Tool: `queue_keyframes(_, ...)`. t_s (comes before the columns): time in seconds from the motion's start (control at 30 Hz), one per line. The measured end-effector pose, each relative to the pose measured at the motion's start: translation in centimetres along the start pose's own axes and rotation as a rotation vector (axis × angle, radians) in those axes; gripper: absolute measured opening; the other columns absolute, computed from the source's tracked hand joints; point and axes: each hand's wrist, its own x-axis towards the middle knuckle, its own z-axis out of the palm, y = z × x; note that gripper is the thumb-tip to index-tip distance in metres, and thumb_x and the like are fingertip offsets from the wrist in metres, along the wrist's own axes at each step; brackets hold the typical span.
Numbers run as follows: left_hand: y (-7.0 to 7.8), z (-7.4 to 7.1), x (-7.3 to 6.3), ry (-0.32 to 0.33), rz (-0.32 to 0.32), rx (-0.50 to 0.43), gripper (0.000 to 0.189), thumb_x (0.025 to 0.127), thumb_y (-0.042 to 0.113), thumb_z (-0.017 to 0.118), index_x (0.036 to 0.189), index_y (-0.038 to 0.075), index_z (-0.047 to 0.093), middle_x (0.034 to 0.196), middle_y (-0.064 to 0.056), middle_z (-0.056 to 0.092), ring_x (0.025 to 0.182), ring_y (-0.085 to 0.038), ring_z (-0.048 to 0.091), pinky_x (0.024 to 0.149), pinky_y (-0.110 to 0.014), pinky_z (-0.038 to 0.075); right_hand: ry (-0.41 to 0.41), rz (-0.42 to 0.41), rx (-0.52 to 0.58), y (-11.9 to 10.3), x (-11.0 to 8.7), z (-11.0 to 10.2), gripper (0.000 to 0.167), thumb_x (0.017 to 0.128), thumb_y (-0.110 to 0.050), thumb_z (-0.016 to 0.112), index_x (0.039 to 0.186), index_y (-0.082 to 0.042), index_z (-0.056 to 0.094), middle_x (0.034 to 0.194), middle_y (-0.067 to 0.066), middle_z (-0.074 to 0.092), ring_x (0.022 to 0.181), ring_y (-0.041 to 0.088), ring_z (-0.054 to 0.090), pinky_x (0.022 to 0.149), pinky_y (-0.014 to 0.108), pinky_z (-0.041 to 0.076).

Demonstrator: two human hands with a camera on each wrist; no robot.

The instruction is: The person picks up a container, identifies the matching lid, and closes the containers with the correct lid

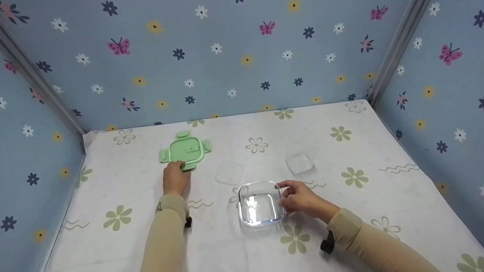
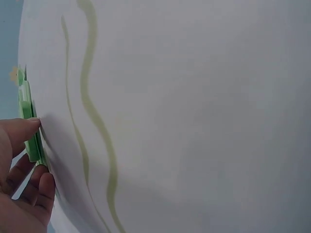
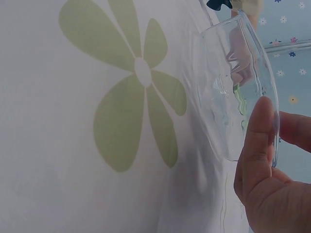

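Observation:
My left hand (image 1: 175, 179) pinches the near edge of a green lid (image 1: 183, 149) that has a flap on each side. In the left wrist view, the thumb lies on top of the lid (image 2: 32, 145) and the fingers come from below. To the right, my right hand (image 1: 306, 199) grips the right side of a clear square food container (image 1: 260, 223), which is open at the top. Seen from the right wrist, thumb and fingers hold the rim of the container (image 3: 271, 77) from both sides.
A flat, clear square piece (image 1: 229, 173) lies between the lid and the container. Further right is a small clear square box (image 1: 299, 163). Patterned cloth (image 1: 120, 251) covers the table, and blue walls (image 1: 236, 75) stand behind and on both sides.

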Motion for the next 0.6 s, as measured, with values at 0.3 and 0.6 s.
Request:
queue_keyframes(0.3,0.10,-0.35,-0.05,0.005,0.044,0.022,0.032,0.104,0.003,0.066,0.133,-0.012,0.070,0.131,-0.033,0.068,0.128,-0.049,0.064,0.111,-0.060,0.052,-0.005,0.003,0.006,-0.07,0.14,-0.11,0.060,0.090,0.003,0.070,0.149,0.001,0.057,0.099,0.007,0.060,0.080,0.020,0.065,0.069,0.031,0.063)
queue_keyframes(0.6,-0.12,-0.75,-0.90,-0.122,0.047,0.017,0.035,0.106,0.008,0.066,0.137,-0.010,0.067,0.135,-0.031,0.066,0.132,-0.046,0.062,0.115,-0.058,0.050,-0.023,-0.032,0.044,0.30,0.15,-0.05,0.064,0.089,0.005,0.070,0.150,0.007,0.052,0.093,0.004,0.059,0.074,0.016,0.063,0.065,0.028,0.060)
